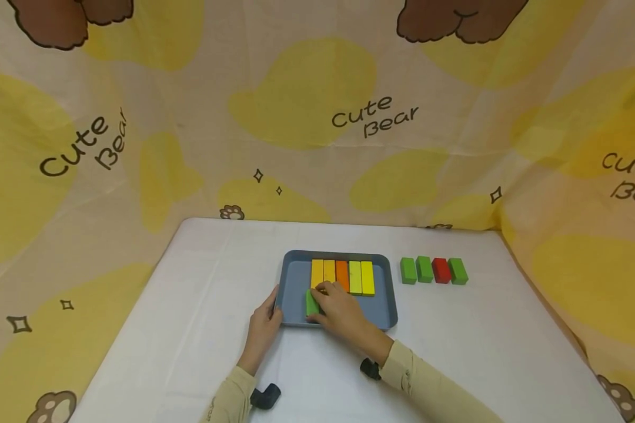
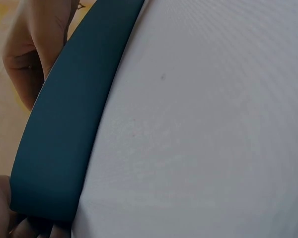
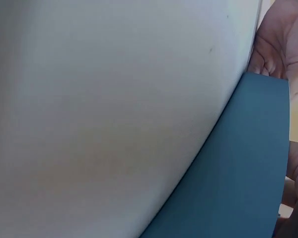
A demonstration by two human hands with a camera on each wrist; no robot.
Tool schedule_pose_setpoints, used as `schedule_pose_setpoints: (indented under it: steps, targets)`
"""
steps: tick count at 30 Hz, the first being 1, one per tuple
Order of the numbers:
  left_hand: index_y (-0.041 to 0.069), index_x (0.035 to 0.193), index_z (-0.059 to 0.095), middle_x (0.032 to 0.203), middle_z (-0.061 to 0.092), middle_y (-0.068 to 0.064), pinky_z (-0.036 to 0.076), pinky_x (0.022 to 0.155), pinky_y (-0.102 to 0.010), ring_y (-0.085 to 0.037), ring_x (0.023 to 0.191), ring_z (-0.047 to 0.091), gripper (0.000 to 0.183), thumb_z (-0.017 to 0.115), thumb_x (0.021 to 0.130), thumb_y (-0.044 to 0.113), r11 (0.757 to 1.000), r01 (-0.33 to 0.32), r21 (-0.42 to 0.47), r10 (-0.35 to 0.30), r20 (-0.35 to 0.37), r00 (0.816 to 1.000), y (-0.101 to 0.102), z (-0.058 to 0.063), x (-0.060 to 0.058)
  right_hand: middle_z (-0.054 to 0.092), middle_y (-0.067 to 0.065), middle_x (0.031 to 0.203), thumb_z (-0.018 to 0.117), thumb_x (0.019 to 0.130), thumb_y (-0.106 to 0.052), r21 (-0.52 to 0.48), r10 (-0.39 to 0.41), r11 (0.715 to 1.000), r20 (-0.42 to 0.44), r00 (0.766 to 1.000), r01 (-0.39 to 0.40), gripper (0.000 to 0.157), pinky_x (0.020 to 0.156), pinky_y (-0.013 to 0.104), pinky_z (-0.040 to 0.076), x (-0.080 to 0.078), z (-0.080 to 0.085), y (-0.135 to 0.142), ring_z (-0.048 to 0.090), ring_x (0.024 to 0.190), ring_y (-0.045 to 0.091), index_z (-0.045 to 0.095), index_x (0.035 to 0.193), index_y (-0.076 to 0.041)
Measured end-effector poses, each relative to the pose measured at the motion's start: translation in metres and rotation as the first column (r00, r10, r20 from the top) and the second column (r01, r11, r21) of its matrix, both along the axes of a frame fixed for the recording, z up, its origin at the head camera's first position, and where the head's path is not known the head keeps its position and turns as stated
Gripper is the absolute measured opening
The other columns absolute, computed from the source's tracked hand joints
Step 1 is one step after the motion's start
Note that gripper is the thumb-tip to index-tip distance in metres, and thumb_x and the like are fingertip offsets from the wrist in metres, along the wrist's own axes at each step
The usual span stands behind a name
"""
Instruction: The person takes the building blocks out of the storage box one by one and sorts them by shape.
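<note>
A blue-grey tray (image 1: pixel 294 282) lies on the table. My left hand (image 1: pixel 266 320) grips its left front edge; in the left wrist view the fingers sit at the foot of the tray's wall (image 2: pixel 64 139). Inside the tray my right hand (image 1: pixel 344 311) pinches a green block (image 1: pixel 311 302) between thumb and fingers, in front of the row's left end. That row, along the tray's back, holds two amber blocks (image 1: pixel 317 273), an orange block (image 1: pixel 341 275), a yellow-green block (image 1: pixel 355 277) and a yellow block (image 1: pixel 367 279). The right hand partly covers the row's front.
Right of the tray stand a red block (image 1: pixel 441 270) and three green blocks (image 1: pixel 408 271) in a line. A white cloth covers the table (image 1: pixel 217 276). Patterned yellow fabric (image 1: pixel 296 117) hangs behind and at both sides. A black wrist device (image 1: pixel 266 396) is by the left sleeve.
</note>
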State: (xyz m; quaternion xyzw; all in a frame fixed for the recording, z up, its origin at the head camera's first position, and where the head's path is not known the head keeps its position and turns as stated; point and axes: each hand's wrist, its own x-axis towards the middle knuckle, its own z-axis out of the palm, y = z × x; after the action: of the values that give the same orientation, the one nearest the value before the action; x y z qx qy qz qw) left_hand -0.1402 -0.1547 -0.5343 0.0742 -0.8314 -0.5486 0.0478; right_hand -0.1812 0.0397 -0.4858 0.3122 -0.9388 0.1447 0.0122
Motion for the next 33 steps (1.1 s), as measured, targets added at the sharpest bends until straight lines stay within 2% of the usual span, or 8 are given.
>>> schedule_pose_setpoints:
  steps: [4,10,18,24,28,33]
  targets:
    - [0.002,0.149,0.037,0.151,0.041,-0.016,0.041,0.112,-0.039,-0.029,0.140,0.041,0.056,0.045,0.094,0.002,1.000,-0.001,0.001,0.001,0.016,1.000,0.000,0.000,-0.001,0.060,0.010,0.130,0.073,0.085,-0.039,-0.005,0.029,1.000,0.031,0.999,-0.029,0.061,0.092,0.035,0.057,0.000,0.000,0.004,0.058,0.112,0.024,0.060,0.135,-0.007]
    - [0.002,0.149,0.038,0.150,0.042,-0.016,0.041,0.111,-0.041,-0.030,0.139,0.043,0.056,0.046,0.094,0.003,1.000,-0.009,-0.016,0.009,0.003,1.000,0.000,0.001,0.000,0.054,0.012,0.137,0.071,0.087,-0.035,-0.037,0.066,0.997,0.052,0.996,-0.064,0.063,0.102,0.039,0.053,-0.002,-0.002,0.016,0.055,0.122,0.027,0.055,0.139,-0.004]
    - [0.001,0.148,0.039,0.149,0.043,-0.017,0.041,0.112,-0.042,-0.031,0.138,0.043,0.055,0.046,0.093,0.001,1.000,-0.012,-0.018,0.012,0.003,1.000,0.000,0.000,0.002,0.052,0.016,0.138,0.070,0.088,-0.030,-0.134,0.118,0.984,0.029,0.993,-0.113,0.063,0.096,0.042,0.055,-0.006,0.012,0.051,0.055,0.116,0.030,0.052,0.140,0.000]
    - [-0.002,0.147,0.040,0.147,0.045,-0.020,0.042,0.111,-0.044,-0.034,0.137,0.044,0.055,0.046,0.092,-0.001,0.999,-0.004,-0.033,0.003,-0.035,0.999,0.001,0.001,0.001,0.050,0.017,0.141,0.070,0.088,-0.028,-0.139,0.070,0.987,-0.036,0.997,-0.075,0.064,0.096,0.046,0.055,-0.024,0.022,0.096,0.056,0.117,0.033,0.049,0.142,0.000]
    - [-0.001,0.147,0.040,0.147,0.045,-0.019,0.042,0.110,-0.043,-0.033,0.137,0.045,0.055,0.046,0.093,-0.001,1.000,-0.001,-0.029,0.000,-0.026,1.000,0.001,0.001,-0.001,0.048,0.017,0.142,0.071,0.088,-0.024,-0.141,0.027,0.989,-0.042,0.999,-0.032,0.065,0.095,0.047,0.055,-0.039,0.024,0.140,0.055,0.116,0.032,0.048,0.143,0.002]
    - [0.000,0.148,0.040,0.148,0.045,-0.019,0.042,0.111,-0.044,-0.033,0.137,0.044,0.054,0.045,0.094,0.000,0.999,0.000,-0.033,0.000,0.000,1.000,0.000,0.003,0.000,0.046,0.020,0.140,0.072,0.087,-0.014,-0.150,0.031,0.988,-0.079,0.996,-0.042,0.063,0.092,0.052,0.054,-0.060,0.023,0.200,0.056,0.116,0.037,0.047,0.141,0.007]
